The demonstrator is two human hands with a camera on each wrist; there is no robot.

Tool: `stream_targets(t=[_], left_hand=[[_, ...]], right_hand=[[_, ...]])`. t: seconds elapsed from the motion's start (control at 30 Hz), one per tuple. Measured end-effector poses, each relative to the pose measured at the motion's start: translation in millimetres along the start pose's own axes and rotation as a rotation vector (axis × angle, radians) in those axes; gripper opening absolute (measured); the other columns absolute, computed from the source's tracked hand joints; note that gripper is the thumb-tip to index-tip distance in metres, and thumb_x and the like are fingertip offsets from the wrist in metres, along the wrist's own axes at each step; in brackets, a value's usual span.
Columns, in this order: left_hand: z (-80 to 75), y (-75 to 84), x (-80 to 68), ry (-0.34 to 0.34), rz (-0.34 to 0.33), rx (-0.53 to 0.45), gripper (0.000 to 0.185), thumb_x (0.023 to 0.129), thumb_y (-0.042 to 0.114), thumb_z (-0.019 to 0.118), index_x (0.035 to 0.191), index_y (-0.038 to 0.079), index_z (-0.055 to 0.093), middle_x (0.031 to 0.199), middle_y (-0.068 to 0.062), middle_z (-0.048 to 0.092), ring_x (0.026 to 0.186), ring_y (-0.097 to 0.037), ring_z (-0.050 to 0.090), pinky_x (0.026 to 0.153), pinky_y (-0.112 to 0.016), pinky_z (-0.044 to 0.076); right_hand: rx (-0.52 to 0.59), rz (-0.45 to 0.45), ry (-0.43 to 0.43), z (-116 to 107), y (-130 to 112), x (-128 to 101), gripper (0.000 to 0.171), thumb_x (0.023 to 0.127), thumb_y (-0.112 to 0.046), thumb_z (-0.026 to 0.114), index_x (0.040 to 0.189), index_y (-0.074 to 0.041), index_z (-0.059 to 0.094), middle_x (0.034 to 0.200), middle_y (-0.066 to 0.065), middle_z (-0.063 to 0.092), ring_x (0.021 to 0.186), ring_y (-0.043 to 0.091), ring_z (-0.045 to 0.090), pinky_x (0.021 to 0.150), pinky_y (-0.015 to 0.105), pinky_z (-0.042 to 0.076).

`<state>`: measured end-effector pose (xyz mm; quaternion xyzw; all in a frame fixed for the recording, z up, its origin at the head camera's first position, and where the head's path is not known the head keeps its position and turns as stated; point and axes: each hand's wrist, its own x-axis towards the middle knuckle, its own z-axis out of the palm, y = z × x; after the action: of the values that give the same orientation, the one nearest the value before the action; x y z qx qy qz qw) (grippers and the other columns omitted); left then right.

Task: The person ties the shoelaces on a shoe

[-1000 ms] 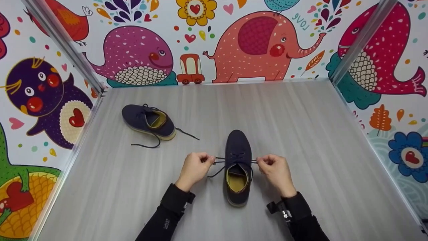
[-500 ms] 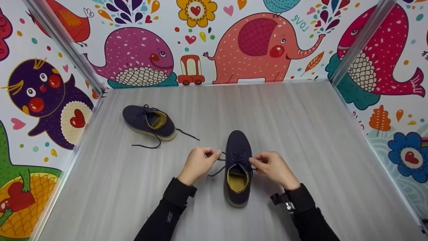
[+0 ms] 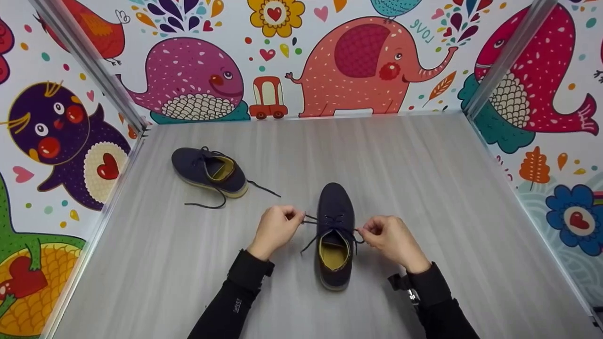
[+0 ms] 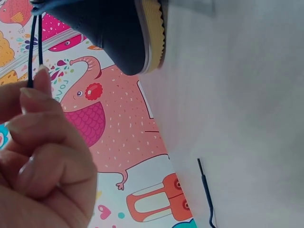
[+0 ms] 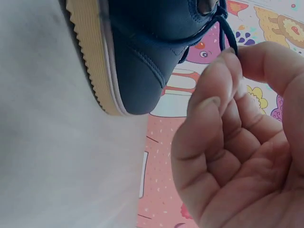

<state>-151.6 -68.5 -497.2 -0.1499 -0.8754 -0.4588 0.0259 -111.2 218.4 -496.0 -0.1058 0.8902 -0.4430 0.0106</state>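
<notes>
I am looking down at a grey wood-grain tabletop [image 3: 424, 197] boxed in by walls papered with bright cartoon animals. A navy shoe [image 3: 335, 235] with a mustard-yellow lining and a pale sole sits flat in front of me, near the middle of the tabletop, its toe pointing away from me and its heel toward me. My left hand [image 3: 275, 230] is just beside the shoe's left side, fingers curled, thumb and fingertips pinching the left end of the dark shoelace [image 3: 308, 221], which runs tight from the eyelets to my fingers while a loose tail hangs below it onto the tabletop. My right hand [image 3: 391, 239] is just beside the shoe's right side, also curled, pinching the other end of the lace close to the eyelets. From my left wrist, the lace shows as two thin dark strands rising between my pinched fingertips [image 4: 42, 80], with the shoe's rounded toe and yellowish sole above. From my right wrist, the lace disappears between my thumb and forefinger, right next to the shoe's ridged sole. Both forearms are in black sleeves. A second navy shoe [image 3: 209, 170], the same kind, lies well apart at the far left of the tabletop, turned sideways, its laces [image 3: 212, 203] undone and trailing loose.
</notes>
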Motion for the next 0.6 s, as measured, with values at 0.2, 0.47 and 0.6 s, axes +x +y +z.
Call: stream_targets(t=[0.2,0.47,0.6], left_hand=[[-0.1,-4.6,-2.4,0.014,0.008,-0.003,0.027,0.094,0.019,0.066,0.07,0.008,0.072,0.062,0.008,0.059,0.052,-0.007,0.047,0.053,-0.027,0.04],[1.4,-6.8,-2.9,0.017,0.01,0.006,0.028,0.095,0.021,0.066,0.071,0.007,0.072,0.063,0.008,0.061,0.052,-0.007,0.048,0.053,-0.027,0.041],[1.4,-7.1,-2.7,0.01,0.021,0.009,0.03,0.096,0.023,0.065,0.072,0.005,0.071,0.063,0.008,0.06,0.053,-0.008,0.048,0.053,-0.027,0.04]], right_hand=[[-0.065,0.08,0.111,2,9,-7,0.018,0.085,-0.009,0.075,0.07,-0.014,0.066,0.065,-0.007,0.059,0.059,0.01,0.053,0.058,0.024,0.042],[0.13,0.189,0.07,9,17,-12,0.018,0.092,-0.015,0.07,0.078,-0.003,0.069,0.066,0.004,0.063,0.058,0.017,0.058,0.055,0.025,0.045],[0.211,0.184,-0.006,12,18,-13,0.028,0.096,-0.026,0.068,0.084,0.0,0.07,0.068,0.006,0.064,0.058,0.019,0.061,0.054,0.027,0.048]])
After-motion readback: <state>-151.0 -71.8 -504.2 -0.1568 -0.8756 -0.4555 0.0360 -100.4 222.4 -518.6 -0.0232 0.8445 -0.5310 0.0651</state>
